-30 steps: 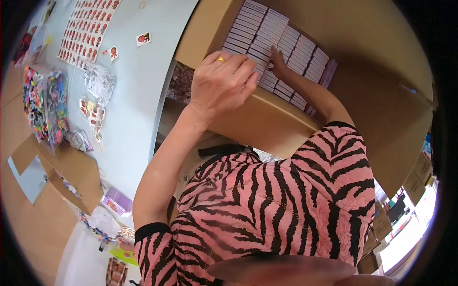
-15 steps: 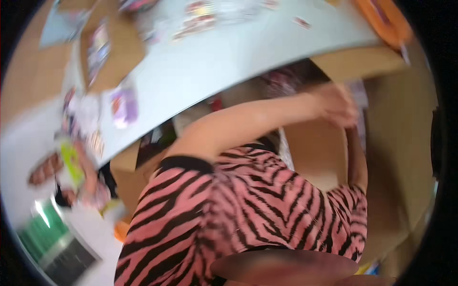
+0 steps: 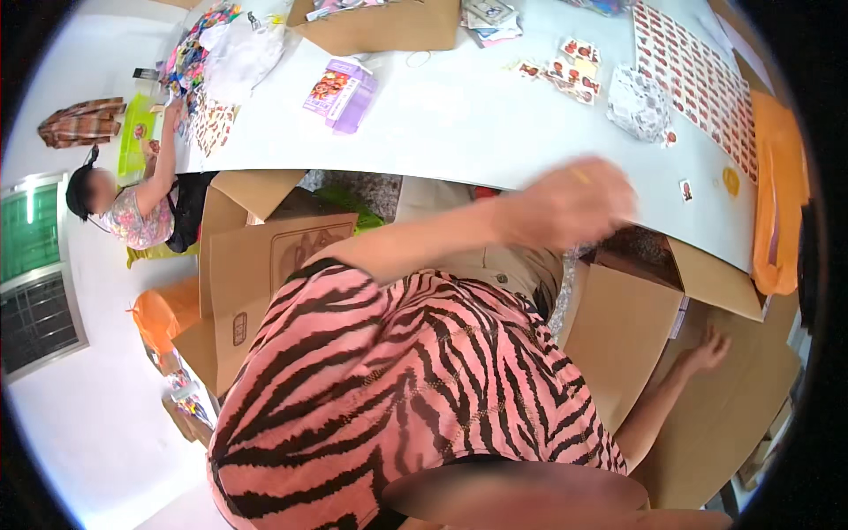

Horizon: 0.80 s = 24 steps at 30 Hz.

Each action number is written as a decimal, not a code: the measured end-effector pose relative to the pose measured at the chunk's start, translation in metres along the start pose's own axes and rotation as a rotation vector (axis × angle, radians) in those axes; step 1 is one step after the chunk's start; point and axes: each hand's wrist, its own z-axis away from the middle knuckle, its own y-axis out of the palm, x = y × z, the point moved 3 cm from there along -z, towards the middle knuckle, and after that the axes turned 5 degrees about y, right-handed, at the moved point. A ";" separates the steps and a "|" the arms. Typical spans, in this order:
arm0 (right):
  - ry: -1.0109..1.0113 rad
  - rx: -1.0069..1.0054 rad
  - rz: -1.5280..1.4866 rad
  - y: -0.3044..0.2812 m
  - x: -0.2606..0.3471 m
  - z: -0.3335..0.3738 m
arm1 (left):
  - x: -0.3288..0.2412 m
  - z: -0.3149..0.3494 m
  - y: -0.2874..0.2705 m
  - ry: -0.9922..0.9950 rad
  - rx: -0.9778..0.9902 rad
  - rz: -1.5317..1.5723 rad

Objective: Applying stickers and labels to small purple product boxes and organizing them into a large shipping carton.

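My left hand (image 3: 572,203) is raised over the near edge of the white table (image 3: 424,132). It is smeared by motion, its fingers seem to curl, and I see nothing in it. Down at the right, my right hand (image 3: 709,351) has its fingers apart and holds nothing. It is over the outer side of an open cardboard box (image 3: 623,327), in front of a large brown cardboard panel (image 3: 733,389). A raised flap (image 3: 715,278) stands at the table edge. The dark inside of the box shows only in part.
On the table lie a purple printed carton (image 3: 340,93), sticker sheets (image 3: 698,88), a crumpled clear bag (image 3: 638,104) and a cardboard tray (image 3: 380,31). An orange bag (image 3: 779,194) hangs at the right edge. Another cardboard box (image 3: 274,274) stands left, near a person (image 3: 146,208) working there.
My hands were close together over the right-hand box; now they are apart. The left has moved toward the table, the right down and outward. The view has turned and is sharper.
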 end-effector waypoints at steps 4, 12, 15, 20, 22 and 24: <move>-0.206 -0.047 0.014 0.033 0.129 0.032 | 0.047 0.073 -0.120 -0.507 -0.023 -0.522; -0.364 0.507 0.146 0.175 0.209 0.120 | 0.101 0.184 -0.251 -1.106 0.211 -0.948; -0.247 0.852 0.077 0.241 0.229 0.176 | 0.108 0.191 -0.257 -1.202 0.270 -0.981; -0.469 1.180 0.129 0.301 0.244 0.237 | 0.117 0.186 -0.259 -1.326 0.344 -0.886; -0.476 1.216 0.128 0.315 0.245 0.254 | 0.117 0.189 -0.258 -1.213 0.316 -0.934; -0.478 1.254 0.128 0.324 0.243 0.266 | 0.115 0.183 -0.258 -1.237 0.323 -0.918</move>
